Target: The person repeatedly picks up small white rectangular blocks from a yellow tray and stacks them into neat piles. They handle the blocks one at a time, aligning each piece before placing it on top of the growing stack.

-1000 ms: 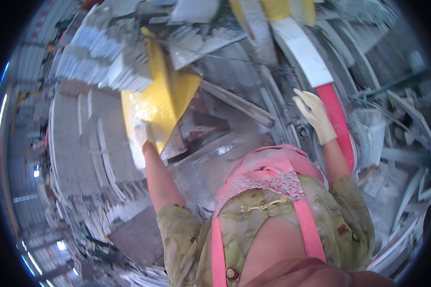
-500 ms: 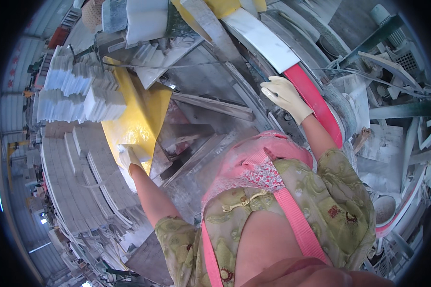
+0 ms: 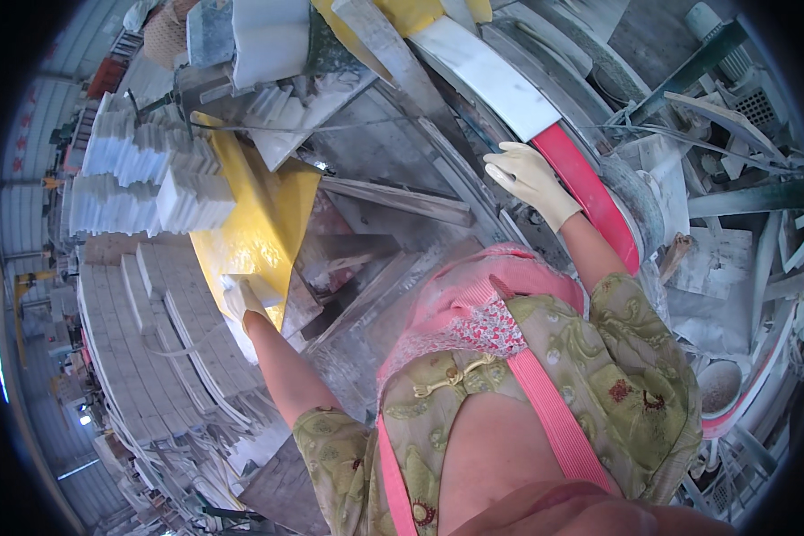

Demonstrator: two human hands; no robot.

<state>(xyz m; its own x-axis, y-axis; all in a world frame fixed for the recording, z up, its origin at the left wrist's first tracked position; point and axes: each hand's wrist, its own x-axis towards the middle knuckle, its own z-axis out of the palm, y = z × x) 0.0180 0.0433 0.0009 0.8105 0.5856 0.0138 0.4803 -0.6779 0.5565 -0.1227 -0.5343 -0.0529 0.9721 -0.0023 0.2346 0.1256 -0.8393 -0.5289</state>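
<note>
My left hand (image 3: 241, 302), in a pale glove, is at the near end of a yellow sheet (image 3: 268, 219). Its fingers appear closed on a small white stone tile (image 3: 261, 287), partly hidden by the glove. My right hand (image 3: 531, 183), in a similar glove, hovers beside a red belt (image 3: 585, 192) with nothing in it. Its fingers point left, slightly bent and apart. Just beyond that hand, a long white stone strip (image 3: 487, 76) lies in line with the belt.
Stacked white tiles (image 3: 143, 174) stand at the far left, beside the yellow sheet. Nearer on the left lie long grey stone slabs (image 3: 138, 330). Wooden beams (image 3: 397, 198) cross the middle. Green metal bars (image 3: 750, 201) and broken stone pieces crowd the right side.
The white strip has shifted very slightly along the belt line toward me. Both hands keep nearly the same places; the whole view has tilted a little.
</note>
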